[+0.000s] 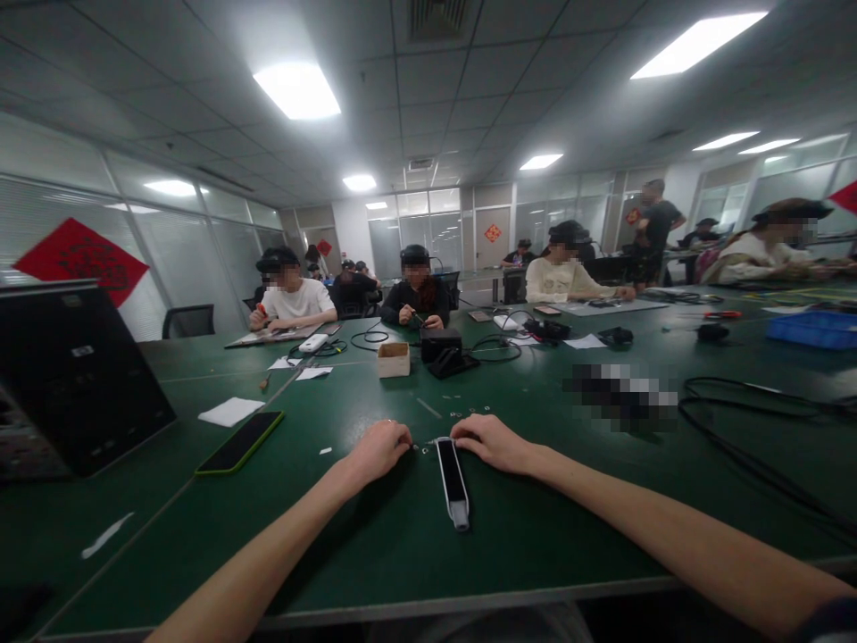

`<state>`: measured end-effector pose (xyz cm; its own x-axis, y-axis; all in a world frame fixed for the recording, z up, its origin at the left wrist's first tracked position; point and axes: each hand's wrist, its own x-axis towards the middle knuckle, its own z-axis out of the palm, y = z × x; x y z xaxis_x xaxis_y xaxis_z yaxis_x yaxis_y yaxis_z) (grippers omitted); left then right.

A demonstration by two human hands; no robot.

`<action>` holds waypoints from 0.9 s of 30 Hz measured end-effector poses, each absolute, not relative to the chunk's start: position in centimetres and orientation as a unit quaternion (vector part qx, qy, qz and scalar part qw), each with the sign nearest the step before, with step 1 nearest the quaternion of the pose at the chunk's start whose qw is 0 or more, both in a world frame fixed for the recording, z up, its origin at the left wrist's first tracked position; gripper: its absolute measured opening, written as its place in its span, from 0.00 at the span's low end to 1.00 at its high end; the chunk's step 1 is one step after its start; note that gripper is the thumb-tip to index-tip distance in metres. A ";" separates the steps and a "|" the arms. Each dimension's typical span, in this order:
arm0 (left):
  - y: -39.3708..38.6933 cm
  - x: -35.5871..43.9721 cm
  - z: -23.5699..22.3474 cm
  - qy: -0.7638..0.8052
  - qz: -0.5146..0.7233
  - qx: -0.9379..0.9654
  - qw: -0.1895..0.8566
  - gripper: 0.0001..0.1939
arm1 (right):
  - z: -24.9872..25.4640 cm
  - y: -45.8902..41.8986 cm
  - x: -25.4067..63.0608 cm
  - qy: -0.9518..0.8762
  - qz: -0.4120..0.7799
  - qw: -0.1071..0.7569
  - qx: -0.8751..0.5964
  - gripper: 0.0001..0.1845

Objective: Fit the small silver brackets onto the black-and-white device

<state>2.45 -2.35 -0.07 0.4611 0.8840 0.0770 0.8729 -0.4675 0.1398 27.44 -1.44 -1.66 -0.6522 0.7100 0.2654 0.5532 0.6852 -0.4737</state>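
While the right hand [494, 443] curls beside 1 white-edged black strip [453, 473], the strip's far end at those fingertips, the left hand [381, 448] bunches its fingers farther left, whether either pinches anything I cannot tell.

Ceiling lights [298, 90] glared at eleven and two o'clock while I, from afar, saw a dim, hazy view stretched toward its edges.

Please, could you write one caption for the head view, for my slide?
Right hand at the far end of a pale-edged black strip, left hand near small pieces, on a green table.
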 end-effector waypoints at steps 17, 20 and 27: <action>-3.0 2.9 0.2 0.515 0.104 0.848 0.072 0.09 | -2.5 -0.9 27.5 -0.899 0.166 0.230 -0.334 0.11; -3.0 3.5 -0.2 0.518 0.155 0.839 0.063 0.12 | -2.6 -0.8 27.6 -0.900 0.162 0.233 -0.331 0.11; -3.4 4.4 -0.5 0.492 0.160 0.853 0.065 0.09 | -2.6 -0.8 27.6 -0.900 0.161 0.228 -0.336 0.11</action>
